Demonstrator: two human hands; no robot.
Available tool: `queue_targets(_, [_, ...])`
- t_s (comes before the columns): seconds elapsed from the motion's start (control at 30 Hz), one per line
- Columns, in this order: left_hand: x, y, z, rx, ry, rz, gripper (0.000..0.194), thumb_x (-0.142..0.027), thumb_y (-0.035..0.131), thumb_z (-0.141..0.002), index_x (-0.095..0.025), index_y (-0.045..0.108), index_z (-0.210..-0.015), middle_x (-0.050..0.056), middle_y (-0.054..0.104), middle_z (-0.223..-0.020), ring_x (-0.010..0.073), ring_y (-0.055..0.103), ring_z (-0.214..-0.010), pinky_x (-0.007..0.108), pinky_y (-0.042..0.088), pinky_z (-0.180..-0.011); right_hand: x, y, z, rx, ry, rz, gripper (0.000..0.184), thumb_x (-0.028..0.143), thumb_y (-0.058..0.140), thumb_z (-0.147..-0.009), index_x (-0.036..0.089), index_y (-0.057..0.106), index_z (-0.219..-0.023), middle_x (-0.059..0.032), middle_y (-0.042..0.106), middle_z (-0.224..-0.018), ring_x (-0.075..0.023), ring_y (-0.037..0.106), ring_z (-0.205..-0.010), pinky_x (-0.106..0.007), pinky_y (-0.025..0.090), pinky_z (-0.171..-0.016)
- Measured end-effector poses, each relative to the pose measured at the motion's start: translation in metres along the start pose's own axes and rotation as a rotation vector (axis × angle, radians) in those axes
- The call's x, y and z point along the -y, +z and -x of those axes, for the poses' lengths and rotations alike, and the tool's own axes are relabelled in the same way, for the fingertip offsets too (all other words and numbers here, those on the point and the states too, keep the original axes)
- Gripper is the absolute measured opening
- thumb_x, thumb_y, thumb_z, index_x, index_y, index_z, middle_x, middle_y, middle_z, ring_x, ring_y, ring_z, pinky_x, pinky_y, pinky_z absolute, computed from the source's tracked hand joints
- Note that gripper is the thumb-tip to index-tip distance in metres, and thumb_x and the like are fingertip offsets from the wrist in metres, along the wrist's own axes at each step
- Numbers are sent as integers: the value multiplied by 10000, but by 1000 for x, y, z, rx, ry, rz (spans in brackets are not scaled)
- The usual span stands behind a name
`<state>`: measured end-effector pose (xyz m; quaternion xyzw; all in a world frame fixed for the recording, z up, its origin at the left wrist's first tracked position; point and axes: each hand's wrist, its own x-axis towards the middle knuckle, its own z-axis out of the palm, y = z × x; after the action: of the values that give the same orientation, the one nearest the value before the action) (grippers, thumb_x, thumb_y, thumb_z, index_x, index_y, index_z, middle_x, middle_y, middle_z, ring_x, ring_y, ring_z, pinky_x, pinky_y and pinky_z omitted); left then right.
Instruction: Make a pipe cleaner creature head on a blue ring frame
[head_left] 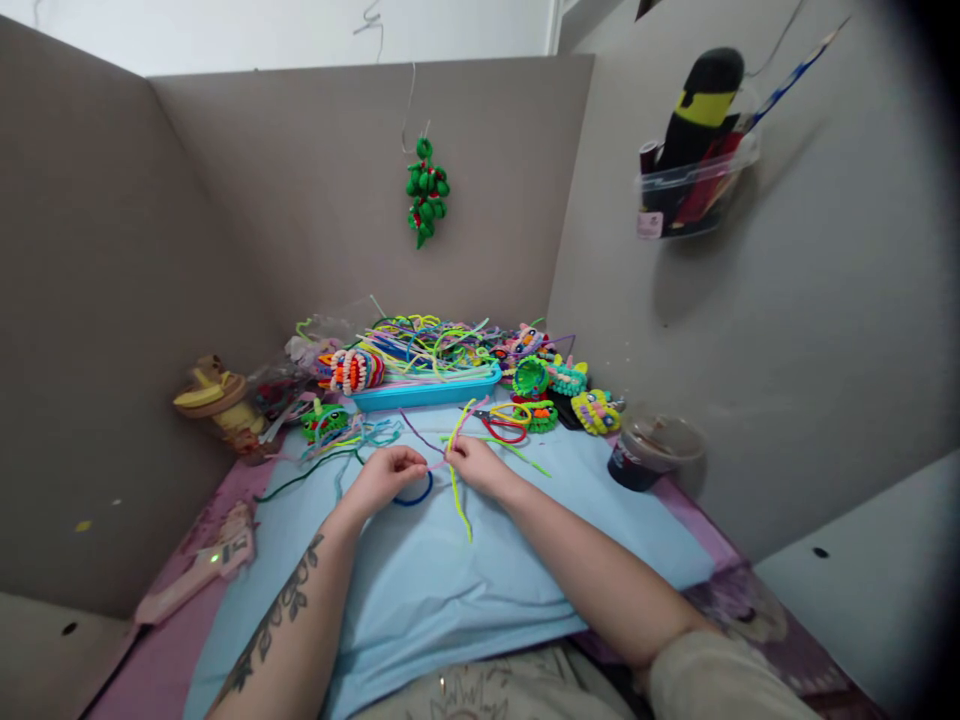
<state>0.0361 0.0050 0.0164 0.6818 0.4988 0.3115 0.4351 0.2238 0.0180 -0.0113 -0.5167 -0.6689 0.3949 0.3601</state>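
Grey partitions [360,200] stand behind and on both sides of a table [180,600] with a pink cover. A light blue sheet [420,590] spreads over most of the surface, reaching toward its near edge. Close to the far edge, about midway across, a blue tray [427,395] carries a tangled heap of fuzzy stems [427,345] in many colors. A pink glue gun [206,570], a small green light glowing on it, lies along the left edge. Farther back on that edge is a lidded yellow tumbler [229,410]; opposite, by the right edge, sits a clear cup [645,460] with dark contents.

Both hands are over the middle of the sheet, fingertips almost meeting. The left hand [386,477] pinches the end of a thin pink stem [436,465], which spans to the other hand. The right hand [478,466] is closed on a yellow-green stem [460,505] hanging toward the near edge. Scissors [510,428] with red and yellow handles lie just beyond it. A purple stem [418,430] slants to the right fingertips; whether it is gripped, I cannot tell. A dark blue stem [424,492] curves beneath the left fingers.
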Motion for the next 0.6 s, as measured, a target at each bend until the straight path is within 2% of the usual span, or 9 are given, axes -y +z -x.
queue_targets(0.17, [-3,-8,3,-28,19,65,324,-365,707,-620,-172,695,-880,70,698,-842,202,619,-733,271,454,-641,-1,-11,-1,56,26,-315,196,320,635,-660,132,605,-613,13,553,-547,-104,487,-529,-219,346,-534])
queue_targets(0.27, [-8,-14,4,-34,3,105,355,-380,715,-611,-174,690,-900,88,696,-909,224,627,-821,299,458,-723,4,-16,-1,29,84,-503,276,400,651,-642,126,627,-623,-5,579,-529,-103,505,-499,-216,351,-507])
queue_targets(0.33, [-11,-16,4,-63,-30,134,371,-410,691,-632,-166,681,-912,96,692,-900,223,626,-809,300,455,-701,7,-16,-1,-15,145,-632,311,431,667,-622,123,640,-662,-11,588,-540,-99,509,-486,-203,334,-465])
queue_targets(0.4, [-14,-14,4,-211,-31,140,380,-439,660,-656,-160,671,-913,97,685,-883,213,618,-787,285,446,-653,10,-14,-2,-109,166,-778,323,423,703,-585,126,630,-688,-15,596,-587,-106,533,-514,-200,354,-457])
queue_targets(0.47, [-16,-8,5,-489,32,84,344,-444,634,-676,-162,661,-870,83,672,-852,198,601,-768,268,432,-620,13,-12,-3,-260,115,-869,311,399,717,-578,136,602,-699,-9,587,-617,-119,551,-550,-220,407,-492])
queue_targets(0.53, [-19,2,7,-714,131,14,276,-425,617,-701,-170,647,-802,60,655,-805,179,581,-744,260,425,-625,14,-12,-2,-451,-1,-805,268,377,690,-631,154,573,-723,0,573,-618,-131,550,-567,-254,443,-536])
queue_targets(0.57, [-21,8,8,-730,163,11,254,-416,612,-714,-172,642,-778,51,648,-775,170,575,-722,259,426,-629,15,-13,0,-546,-76,-703,235,362,665,-670,163,566,-747,-3,577,-634,-138,553,-590,-272,454,-566])
queue_targets(0.6, [-22,14,9,-675,171,47,249,-412,610,-722,-170,644,-771,47,647,-748,165,574,-696,259,429,-625,16,-14,2,-626,-169,-561,197,342,642,-705,171,565,-765,-12,590,-663,-148,561,-630,-291,462,-608])
